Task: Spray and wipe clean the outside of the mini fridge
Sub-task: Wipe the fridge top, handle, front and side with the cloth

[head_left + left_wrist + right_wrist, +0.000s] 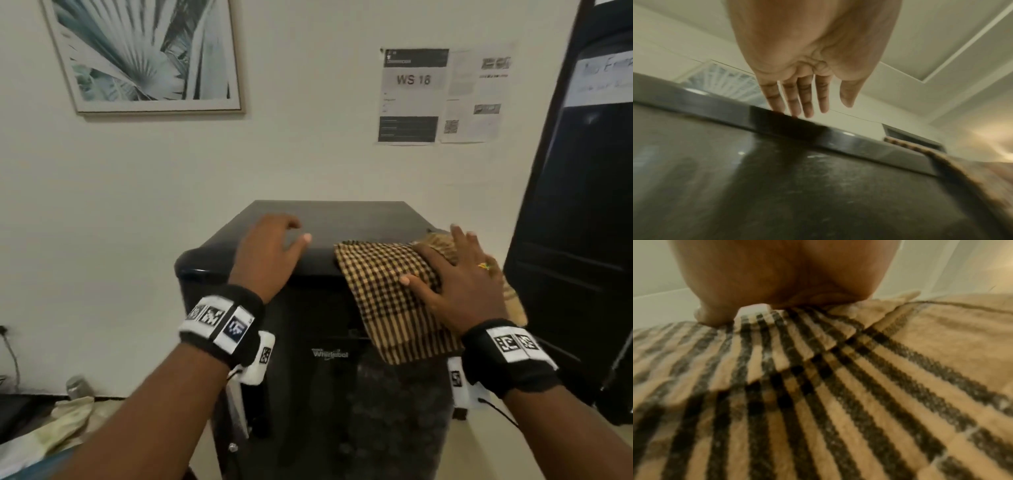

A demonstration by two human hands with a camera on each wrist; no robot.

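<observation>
A black mini fridge [329, 394] stands against the white wall, its top edge [859, 142] seen from below in the left wrist view. My left hand [270, 250] rests on the fridge top near its front left, fingers [805, 104] straight and spread. A tan and dark checked cloth [383, 291] drapes over the top's front right corner and down the door. My right hand [459, 277] presses flat on that cloth [818, 386], fingers spread. No spray bottle shows.
A dark door [579, 205] stands close on the right. On the wall hang a framed palm print [144, 54] and paper notices [442, 96]. On the floor at left lie a pale cloth [51, 431] and a small grey container [77, 385].
</observation>
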